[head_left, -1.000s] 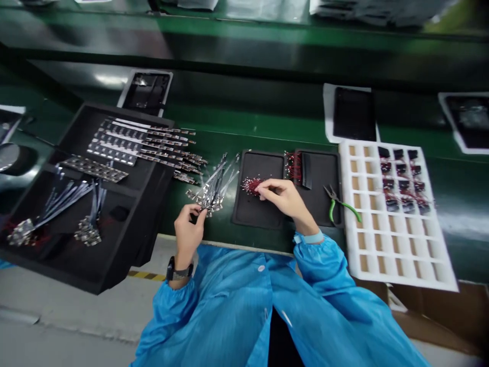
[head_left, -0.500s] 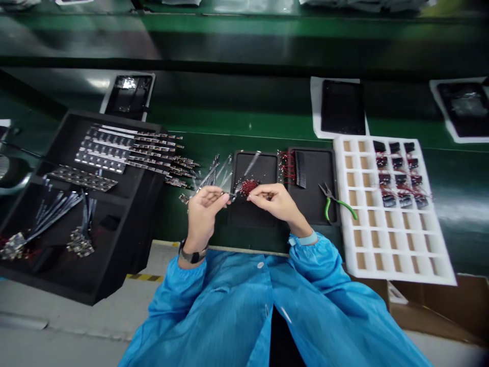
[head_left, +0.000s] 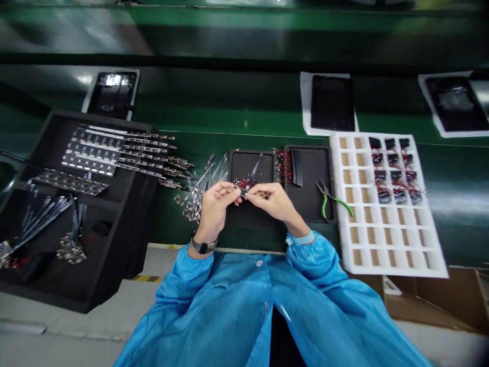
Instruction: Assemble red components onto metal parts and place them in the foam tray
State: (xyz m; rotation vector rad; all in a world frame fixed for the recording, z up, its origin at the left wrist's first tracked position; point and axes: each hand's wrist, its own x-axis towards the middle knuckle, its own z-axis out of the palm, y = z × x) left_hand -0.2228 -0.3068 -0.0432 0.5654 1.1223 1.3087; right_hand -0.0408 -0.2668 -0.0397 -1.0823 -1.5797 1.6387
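My left hand (head_left: 214, 208) pinches the lower end of a thin flex strip (head_left: 252, 174) that slants up over a black foam pad (head_left: 244, 163). My right hand (head_left: 272, 200) is closed in a pinch right beside it, fingertips meeting the left hand's at the strip's small board end, where red wires show. A small heap of red-wired parts (head_left: 240, 182) lies on the pad just behind the fingers. A loose bundle of similar flex strips (head_left: 200, 183) lies on the green bench to the left of my left hand.
A large black tray (head_left: 49, 214) at left holds rows of strip boards (head_left: 95, 150). A second black pad (head_left: 313, 173) carries red-wired parts and a black comb-like piece. Green-handled pliers (head_left: 333, 198) lie beside a white compartment tray (head_left: 385, 214) with several black parts. Dark panels (head_left: 332, 102) rest on the conveyor behind.
My left hand lifted one strip from the bundle and carried it right to the pad. Both hands now meet at its end, and the view has shifted slightly.
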